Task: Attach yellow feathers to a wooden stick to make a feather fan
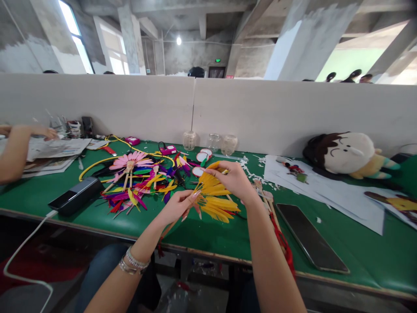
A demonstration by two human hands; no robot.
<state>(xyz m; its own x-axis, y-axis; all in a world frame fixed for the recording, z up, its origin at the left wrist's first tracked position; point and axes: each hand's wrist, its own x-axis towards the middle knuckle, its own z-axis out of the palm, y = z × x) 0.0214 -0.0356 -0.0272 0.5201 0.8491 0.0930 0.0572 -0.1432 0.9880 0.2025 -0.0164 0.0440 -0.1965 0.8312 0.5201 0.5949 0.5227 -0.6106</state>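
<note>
A fan of yellow feathers point(216, 204) is spread out above the table's front part, its thin handle slanting down to the lower left. My left hand point(179, 206) is closed round the fan's base where the feathers meet. At the top of the fan, my right hand point(233, 178) pinches a yellow feather between thumb and fingers; whether that feather is fixed to the fan I cannot tell. Left of my hands lies a pile of loose coloured feathers point(140, 198), with a pink feather fan point(130, 163) on it. White discs with red rims point(198, 171) lie just behind my hands.
A black phone point(311, 237) lies to the right, near sticks with red cord point(282, 239). A black device point(76, 195) with a white cable sits left. Glass jars point(190, 140), white papers point(325, 195) and a plush doll point(352, 154) line the back. Another person's arm point(18, 148) reaches over newspapers.
</note>
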